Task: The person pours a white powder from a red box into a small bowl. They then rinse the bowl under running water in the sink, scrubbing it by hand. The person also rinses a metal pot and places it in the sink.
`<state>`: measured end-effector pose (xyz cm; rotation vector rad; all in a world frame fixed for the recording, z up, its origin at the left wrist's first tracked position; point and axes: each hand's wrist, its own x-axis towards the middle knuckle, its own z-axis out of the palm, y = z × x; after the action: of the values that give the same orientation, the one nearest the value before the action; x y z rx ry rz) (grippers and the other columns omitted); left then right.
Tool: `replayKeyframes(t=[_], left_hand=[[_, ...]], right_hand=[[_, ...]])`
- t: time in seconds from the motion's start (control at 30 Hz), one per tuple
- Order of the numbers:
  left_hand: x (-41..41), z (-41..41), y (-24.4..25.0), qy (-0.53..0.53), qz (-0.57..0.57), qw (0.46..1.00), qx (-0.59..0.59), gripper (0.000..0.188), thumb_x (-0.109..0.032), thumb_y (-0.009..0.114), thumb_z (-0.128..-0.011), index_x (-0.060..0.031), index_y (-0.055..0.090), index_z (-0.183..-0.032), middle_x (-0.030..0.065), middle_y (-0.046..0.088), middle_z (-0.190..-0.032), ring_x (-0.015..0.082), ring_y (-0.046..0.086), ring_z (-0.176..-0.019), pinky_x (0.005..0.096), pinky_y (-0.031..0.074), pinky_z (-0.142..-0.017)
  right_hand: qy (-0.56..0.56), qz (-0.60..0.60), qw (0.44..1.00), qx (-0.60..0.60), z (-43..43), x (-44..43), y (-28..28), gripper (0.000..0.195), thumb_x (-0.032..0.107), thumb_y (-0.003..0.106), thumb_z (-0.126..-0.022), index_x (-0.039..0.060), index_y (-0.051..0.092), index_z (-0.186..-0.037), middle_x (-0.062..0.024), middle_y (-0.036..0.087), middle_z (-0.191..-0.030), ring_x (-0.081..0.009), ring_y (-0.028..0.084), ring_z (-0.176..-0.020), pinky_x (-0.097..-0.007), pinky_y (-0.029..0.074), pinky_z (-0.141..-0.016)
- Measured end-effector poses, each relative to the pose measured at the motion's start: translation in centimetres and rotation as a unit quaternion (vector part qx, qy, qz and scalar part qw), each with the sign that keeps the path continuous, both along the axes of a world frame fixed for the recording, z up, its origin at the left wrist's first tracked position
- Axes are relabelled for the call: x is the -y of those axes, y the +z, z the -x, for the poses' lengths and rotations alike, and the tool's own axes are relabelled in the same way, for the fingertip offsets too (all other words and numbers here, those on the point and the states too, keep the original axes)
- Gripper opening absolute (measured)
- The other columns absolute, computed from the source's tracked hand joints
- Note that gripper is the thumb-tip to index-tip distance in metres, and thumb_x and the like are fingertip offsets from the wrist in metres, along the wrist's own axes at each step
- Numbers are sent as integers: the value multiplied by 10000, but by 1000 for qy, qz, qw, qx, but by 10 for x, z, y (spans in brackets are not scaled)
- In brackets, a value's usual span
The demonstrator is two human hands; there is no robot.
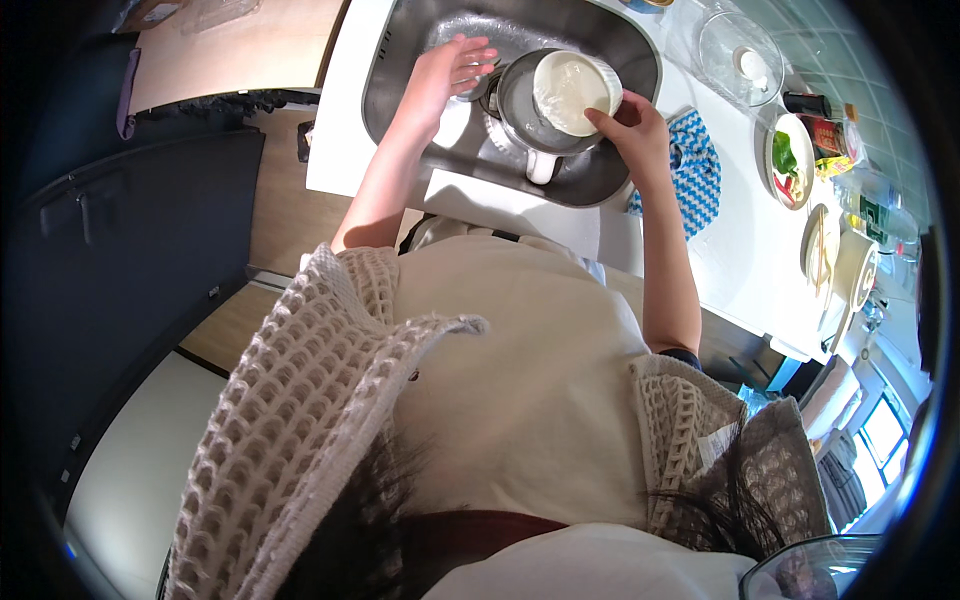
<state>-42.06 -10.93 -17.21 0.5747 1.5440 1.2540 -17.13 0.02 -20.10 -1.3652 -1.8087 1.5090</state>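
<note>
My right hand [639,139] grips the rim of a white bowl [571,90], with the thumb on the near edge and the fingers around the outer side. The bowl's inside looks wet and shiny. Under it is a round grey pan [517,105] with a short white handle [541,166] pointing towards me. Both are in a stainless steel sink [397,112]. My left hand [452,66] hovers over the sink's left half, fingers apart, holding nothing. Part of the drain [491,91] shows between that hand and the pan.
A blue and white cloth [694,172] lies on the white counter [739,270] right of the sink. Beyond it are a clear lid [741,60], a plate of vegetables [789,161], a plastic bottle [874,214] and chopsticks on a dish [819,247]. A wooden board [240,49] is at upper left.
</note>
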Motion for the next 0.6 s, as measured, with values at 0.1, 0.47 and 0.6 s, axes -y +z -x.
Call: replayKeyframes(t=[0.1, 0.47, 0.6], left_hand=[[1, 1, -3, -6, -17, 1000, -1, 543, -418, 310, -1001, -14, 522, -1296, 117, 622, -1231, 221, 571, -1156, 364, 387, -1020], [5, 4, -6, -14, -36, 999, -20, 508, -390, 361, -988, -17, 537, -1286, 102, 632, -1213, 205, 581, -1138, 351, 405, -998], [4, -2, -1, -18, -45, 998, -46, 472, -338, 434, -964, -9, 540, -1286, 105, 632, -1207, 199, 584, -1134, 333, 417, -982]], right_hand=[[19, -273, 950, 149, 1, 7, -4, 542, 170, 851, -601, 33, 610, -1066, -93, 634, -925, -229, 632, -813, -330, 521, -706], [22, -438, 890, 123, -3, 23, 14, 660, 16, 852, -450, 67, 534, -1025, -119, 538, -987, -342, 542, -929, -405, 475, -798], [-12, -446, 885, 134, -4, 18, 15, 604, 37, 855, -521, 42, 542, -1037, -119, 577, -944, -303, 578, -902, -390, 493, -778]])
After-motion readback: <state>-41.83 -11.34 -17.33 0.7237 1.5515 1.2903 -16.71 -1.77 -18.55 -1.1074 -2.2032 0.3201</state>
